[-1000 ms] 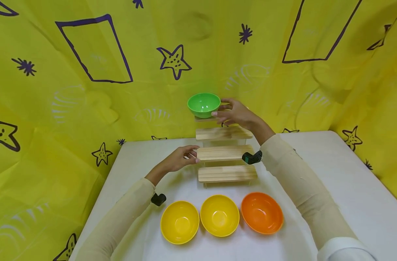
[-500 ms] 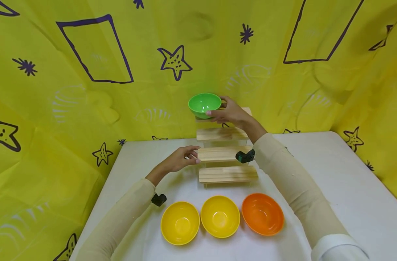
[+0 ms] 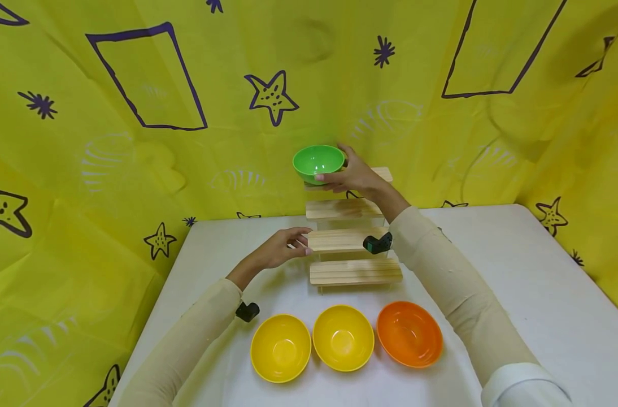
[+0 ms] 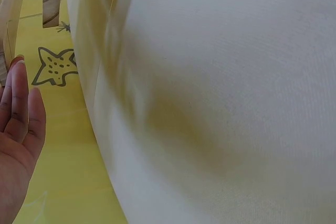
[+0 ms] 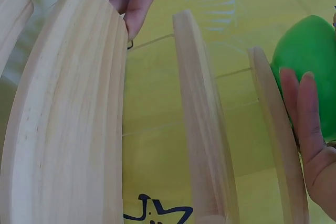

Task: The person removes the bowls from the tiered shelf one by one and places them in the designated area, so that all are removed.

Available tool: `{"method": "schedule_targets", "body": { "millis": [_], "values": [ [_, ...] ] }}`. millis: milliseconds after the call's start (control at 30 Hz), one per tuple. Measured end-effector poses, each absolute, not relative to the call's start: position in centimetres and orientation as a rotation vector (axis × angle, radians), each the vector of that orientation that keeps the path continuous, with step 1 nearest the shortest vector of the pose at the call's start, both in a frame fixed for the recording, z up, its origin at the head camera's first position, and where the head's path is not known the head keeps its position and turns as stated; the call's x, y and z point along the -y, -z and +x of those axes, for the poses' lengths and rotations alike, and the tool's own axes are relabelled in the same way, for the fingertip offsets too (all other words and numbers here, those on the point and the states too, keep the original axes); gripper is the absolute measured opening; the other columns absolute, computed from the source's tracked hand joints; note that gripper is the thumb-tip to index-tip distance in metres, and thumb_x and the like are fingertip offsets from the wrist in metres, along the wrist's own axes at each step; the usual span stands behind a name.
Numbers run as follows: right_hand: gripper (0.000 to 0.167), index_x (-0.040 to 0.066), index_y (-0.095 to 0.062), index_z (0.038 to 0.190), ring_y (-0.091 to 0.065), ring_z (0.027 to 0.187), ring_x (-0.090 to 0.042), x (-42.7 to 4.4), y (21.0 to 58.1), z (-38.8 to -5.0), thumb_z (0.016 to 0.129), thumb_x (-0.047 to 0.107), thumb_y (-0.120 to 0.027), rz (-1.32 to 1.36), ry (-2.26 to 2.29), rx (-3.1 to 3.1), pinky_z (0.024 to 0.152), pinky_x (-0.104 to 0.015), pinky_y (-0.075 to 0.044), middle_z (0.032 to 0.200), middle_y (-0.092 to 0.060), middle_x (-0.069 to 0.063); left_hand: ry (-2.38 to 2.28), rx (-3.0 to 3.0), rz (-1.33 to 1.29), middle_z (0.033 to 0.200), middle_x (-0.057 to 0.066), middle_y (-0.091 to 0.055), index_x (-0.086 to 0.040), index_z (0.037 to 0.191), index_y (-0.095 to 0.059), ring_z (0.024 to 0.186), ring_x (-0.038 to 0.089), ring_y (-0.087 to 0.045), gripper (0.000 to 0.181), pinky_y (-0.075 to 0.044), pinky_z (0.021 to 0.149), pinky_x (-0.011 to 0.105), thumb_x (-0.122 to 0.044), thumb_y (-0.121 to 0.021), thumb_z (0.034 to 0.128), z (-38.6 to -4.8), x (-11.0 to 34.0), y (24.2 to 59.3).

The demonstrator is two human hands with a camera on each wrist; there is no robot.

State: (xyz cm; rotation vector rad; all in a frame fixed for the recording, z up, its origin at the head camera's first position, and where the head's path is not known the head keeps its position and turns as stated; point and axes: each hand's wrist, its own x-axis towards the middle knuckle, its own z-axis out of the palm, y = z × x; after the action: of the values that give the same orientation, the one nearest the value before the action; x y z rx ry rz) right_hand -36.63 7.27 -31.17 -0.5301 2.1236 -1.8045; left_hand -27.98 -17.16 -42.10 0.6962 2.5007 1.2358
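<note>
A green bowl (image 3: 317,163) sits at the left end of the top step of a tiered wooden stand (image 3: 347,210). My right hand (image 3: 357,171) grips the bowl's right side, thumb along the front and fingers behind. In the right wrist view, the green bowl (image 5: 310,61) stands against the top board, with two fingertips of the right hand (image 5: 315,124) near its base. Lower down, my left hand (image 3: 281,247) holds the left end of a middle step (image 3: 344,240) between thumb and fingers. The left wrist view shows only part of the left hand (image 4: 18,135) at its edge.
Two yellow bowls (image 3: 281,348) and an orange bowl (image 3: 409,333) stand in a row on the white table (image 3: 212,345), in front of the stand. A yellow patterned sheet (image 3: 227,152) hangs close behind the stand and along both sides.
My right hand has moved left against the green bowl, its thumb sliding further along the front and its fingers closing behind. The bowl and my left hand have hardly moved.
</note>
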Motion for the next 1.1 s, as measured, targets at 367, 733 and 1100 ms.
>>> {"method": "schedule_targets", "body": {
  "millis": [367, 733, 1100],
  "values": [
    [0.096, 0.019, -0.012, 0.16, -0.073, 0.094, -0.031, -7.1, 31.4, -36.5, 0.089, 0.018, -0.076, -0.557, 1.812, -2.141, 0.077, -0.033, -0.06, 0.139, -0.051, -0.021, -1.241, -2.494, 0.697, 0.122, 0.019, -0.065, -0.002, 0.148, -0.046, 0.106, 0.027, -0.064, 0.058, -0.053, 0.085, 0.032, -0.018, -0.069, 0.097, -27.9, 17.2, 42.2],
    [0.094, 0.012, -0.016, 0.156, -0.073, 0.082, -0.024, -7.3, 31.3, -36.0, 0.087, 0.016, -0.078, -0.584, 1.832, -2.175, 0.075, -0.032, -0.061, 0.135, -0.051, -0.022, -1.227, -2.507, 0.694, 0.122, 0.018, -0.066, -0.003, 0.148, -0.047, 0.106, 0.027, -0.065, 0.059, -0.053, 0.085, 0.032, -0.02, -0.07, 0.0964, -27.8, 17.2, 42.1],
    [0.099, 0.013, -0.015, 0.156, -0.072, 0.087, -0.026, -7.8, 31.6, -35.3, 0.082, 0.016, -0.082, -0.627, 1.821, -2.224, 0.078, -0.044, -0.06, 0.136, -0.049, -0.019, -1.224, -2.506, 0.708, 0.122, 0.019, -0.066, -0.003, 0.148, -0.046, 0.107, 0.028, -0.065, 0.059, -0.052, 0.085, 0.033, -0.02, -0.069, 0.0969, -27.9, 17.3, 42.2]
  ]
}}
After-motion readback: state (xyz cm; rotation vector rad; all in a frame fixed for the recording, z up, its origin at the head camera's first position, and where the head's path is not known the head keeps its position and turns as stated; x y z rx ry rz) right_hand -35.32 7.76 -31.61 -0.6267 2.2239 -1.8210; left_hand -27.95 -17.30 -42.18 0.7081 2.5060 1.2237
